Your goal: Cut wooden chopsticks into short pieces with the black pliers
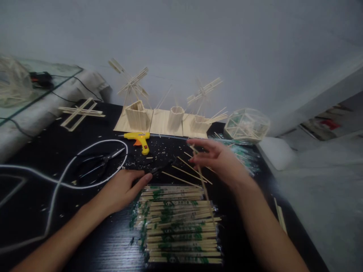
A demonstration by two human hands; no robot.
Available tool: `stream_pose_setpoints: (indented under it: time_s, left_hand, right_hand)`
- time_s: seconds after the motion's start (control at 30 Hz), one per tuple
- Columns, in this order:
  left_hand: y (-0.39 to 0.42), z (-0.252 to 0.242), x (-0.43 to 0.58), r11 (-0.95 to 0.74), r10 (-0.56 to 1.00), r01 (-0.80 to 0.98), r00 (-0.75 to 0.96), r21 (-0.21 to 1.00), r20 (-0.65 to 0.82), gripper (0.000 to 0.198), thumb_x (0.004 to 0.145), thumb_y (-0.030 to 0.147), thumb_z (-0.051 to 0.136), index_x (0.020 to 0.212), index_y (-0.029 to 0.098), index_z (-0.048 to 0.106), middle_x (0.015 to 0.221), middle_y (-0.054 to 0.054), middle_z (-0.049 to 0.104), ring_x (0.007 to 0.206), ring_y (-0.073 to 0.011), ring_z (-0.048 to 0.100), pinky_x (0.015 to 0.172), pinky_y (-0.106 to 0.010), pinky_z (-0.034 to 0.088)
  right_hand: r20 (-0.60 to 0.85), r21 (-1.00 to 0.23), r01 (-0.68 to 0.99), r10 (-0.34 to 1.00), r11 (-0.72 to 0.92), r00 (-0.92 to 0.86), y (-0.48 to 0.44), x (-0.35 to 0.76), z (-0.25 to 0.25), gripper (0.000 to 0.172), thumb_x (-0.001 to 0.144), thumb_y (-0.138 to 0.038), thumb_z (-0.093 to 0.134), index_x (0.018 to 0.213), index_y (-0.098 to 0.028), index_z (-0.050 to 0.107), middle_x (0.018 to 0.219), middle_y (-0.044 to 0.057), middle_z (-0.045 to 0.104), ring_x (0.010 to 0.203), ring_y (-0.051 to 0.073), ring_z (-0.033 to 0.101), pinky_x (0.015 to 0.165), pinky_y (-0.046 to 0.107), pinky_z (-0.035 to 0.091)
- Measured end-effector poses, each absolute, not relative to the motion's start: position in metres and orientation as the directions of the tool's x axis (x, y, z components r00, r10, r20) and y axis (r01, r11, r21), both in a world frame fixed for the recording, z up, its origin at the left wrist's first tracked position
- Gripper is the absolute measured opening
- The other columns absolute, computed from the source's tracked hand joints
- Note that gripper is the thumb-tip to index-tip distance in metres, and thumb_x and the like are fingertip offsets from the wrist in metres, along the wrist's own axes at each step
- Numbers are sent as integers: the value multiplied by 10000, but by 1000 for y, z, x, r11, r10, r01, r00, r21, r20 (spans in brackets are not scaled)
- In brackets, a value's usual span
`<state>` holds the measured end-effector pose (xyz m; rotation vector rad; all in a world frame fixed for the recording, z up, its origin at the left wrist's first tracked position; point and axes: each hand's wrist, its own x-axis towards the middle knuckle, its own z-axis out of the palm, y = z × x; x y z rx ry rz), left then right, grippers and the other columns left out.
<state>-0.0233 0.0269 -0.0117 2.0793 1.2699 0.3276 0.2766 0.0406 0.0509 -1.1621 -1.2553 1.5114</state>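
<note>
My left hand [124, 189] rests low over the dark table, thumb and index finger closed around black pliers [160, 169]. Their jaws point away to the right, and the palm hides the handles. In my right hand [217, 156] a thin wooden chopstick [206, 190] is pinched between thumb and fingers, slanting down over the packs; it is slightly blurred. Below both hands lie several rows of wrapped chopsticks [181, 230] in clear plastic with green print. Several loose chopsticks [187, 166] are spread on the table between the hands.
A yellow glue gun [141, 140] lies beyond my left hand. A white cable [85, 186] loops around another black-handled tool [104, 160]. Stick models on wooden bases [167, 122] stand by the wall, with a stick cross [82, 113] left and a faceted stick frame [246, 124] right.
</note>
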Motion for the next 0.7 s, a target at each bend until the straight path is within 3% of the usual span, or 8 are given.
stream_pose_setpoints:
  time_s: [0.1, 0.17, 0.23, 0.53, 0.7]
  left_hand:
    - [28, -14, -24, -296, 875, 704, 471, 645, -112, 523, 1018, 529, 352, 678, 202, 578, 624, 2, 614, 614, -176, 606, 643, -295, 389]
    - [28, -16, -24, -305, 876, 702, 472, 643, -99, 528, 1013, 540, 357, 669, 203, 575, 622, 0, 617, 610, -177, 608, 636, -295, 391]
    - [28, -17, -23, -314, 876, 696, 474, 645, -85, 524, 1008, 544, 368, 671, 206, 585, 628, -5, 630, 613, -183, 620, 635, -297, 399]
    - [29, -20, -23, -320, 884, 700, 464, 639, -65, 513, 999, 542, 384, 668, 213, 596, 622, -4, 639, 612, -191, 633, 641, -304, 412]
    - [29, -18, -23, -322, 891, 699, 451, 639, -44, 507, 996, 537, 393, 665, 212, 598, 622, 0, 635, 608, -183, 623, 635, -300, 408]
  right_hand:
    - [107, -994, 0, 944, 113, 311, 58, 324, 61, 440, 652, -140, 867, 1072, -190, 749, 1160, 73, 717, 849, 181, 733, 781, 346, 637]
    - [244, -965, 63, 781, 254, 575, 68, 358, 58, 425, 616, -142, 871, 1014, -190, 732, 1244, 66, 666, 907, 201, 728, 815, 391, 645]
    - [271, -950, 95, 636, 297, 723, 78, 388, 49, 416, 580, -122, 867, 955, -190, 699, 1234, 67, 641, 948, 226, 720, 815, 429, 656]
    - [182, -969, 27, 640, 244, 746, 98, 426, 12, 505, 616, -124, 839, 1049, -178, 584, 1359, 117, 510, 1012, 235, 728, 855, 441, 655]
    - [203, -945, -29, 655, 325, 728, 95, 409, 19, 480, 612, -119, 859, 1024, -145, 614, 1150, 95, 624, 978, 214, 733, 959, 413, 602]
